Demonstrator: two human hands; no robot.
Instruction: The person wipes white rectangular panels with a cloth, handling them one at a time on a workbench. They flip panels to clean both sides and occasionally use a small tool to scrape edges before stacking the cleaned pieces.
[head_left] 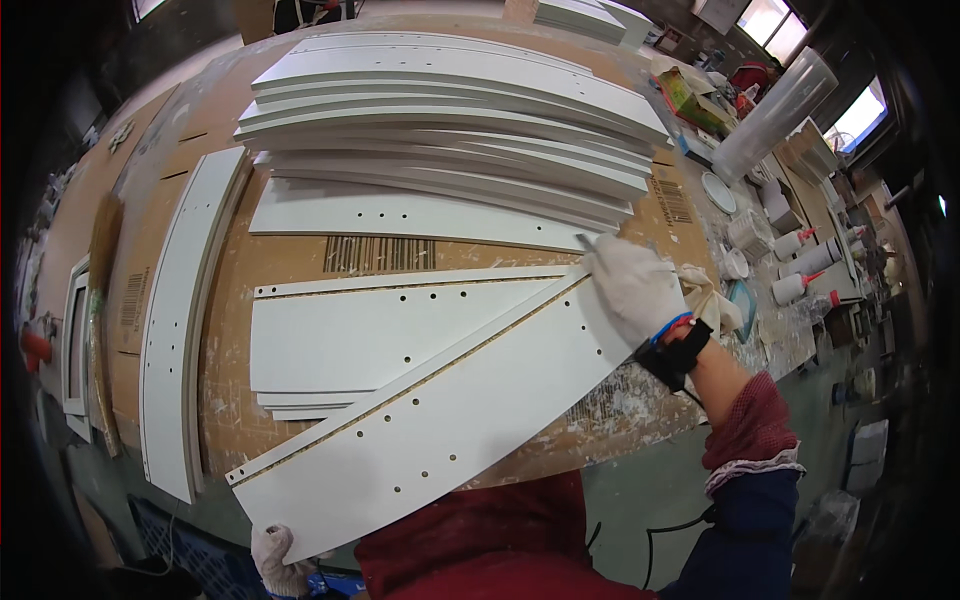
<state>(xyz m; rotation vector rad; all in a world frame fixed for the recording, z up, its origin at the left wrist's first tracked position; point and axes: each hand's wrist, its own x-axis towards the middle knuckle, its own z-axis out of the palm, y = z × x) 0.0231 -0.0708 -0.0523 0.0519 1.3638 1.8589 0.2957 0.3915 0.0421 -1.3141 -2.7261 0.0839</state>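
Observation:
A long white panel with drilled holes and a narrow groove along its far edge lies slantwise in front of me. My left hand, in a pale glove, grips its near left corner, with the fingers partly hidden under the panel. My gloved right hand is closed over the panel's far right end. From its fingertips a small flat grey piece sticks out, too small to tell its kind. Beneath the slanted panel lies a short stack of similar white panels, also drilled and grooved.
A tall stack of white panels stands at the back of the cardboard-covered table. More panels lie lengthwise at left, beside a brush and a white frame. Glue bottles, tubs and a clear plastic roll crowd the right.

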